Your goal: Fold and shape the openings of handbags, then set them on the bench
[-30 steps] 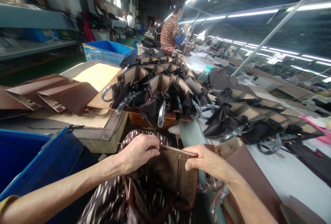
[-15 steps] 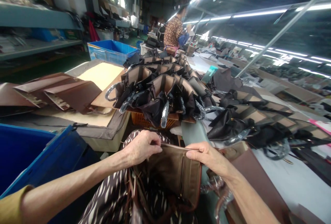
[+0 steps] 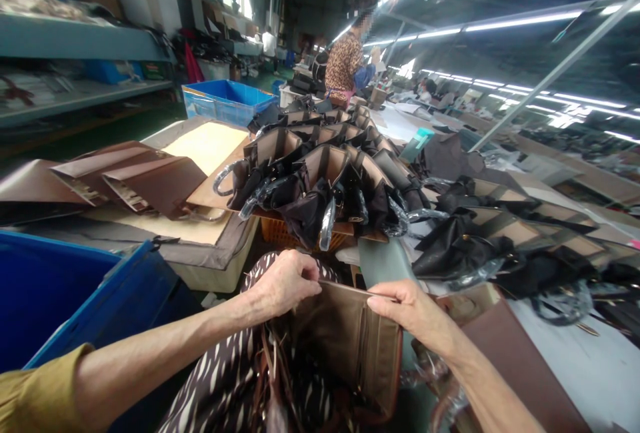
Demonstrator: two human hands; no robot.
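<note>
A brown handbag (image 3: pixel 335 333) lies on my lap with its lining and an inner zip facing me. My left hand (image 3: pixel 290 283) pinches the bag's top edge near its left end; whether something small is between the fingertips I cannot tell. Thumb and fingers of my right hand (image 3: pixel 400 303) clamp the same edge further right, so the rim runs straight between both hands. Loose brown straps hang at the bag's left side. Plastic-wrapped brown handles (image 3: pixel 440 379) show just beyond my right wrist.
Rows of black handbags (image 3: pixel 320 179) with wrapped handles stand ahead, with more black bags (image 3: pixel 500 233) on the right-hand table. Brown bag pieces (image 3: pixel 155 183) lie at left. A blue bin (image 3: pixel 115 306) is beside my left arm, another blue bin (image 3: pixel 225 103) farther off. A co-worker (image 3: pixel 345 63) stands behind the bags.
The whole scene has shifted slightly to the right in the picture as my head turned a little. Both hands keep their hold on the bag's edge.
</note>
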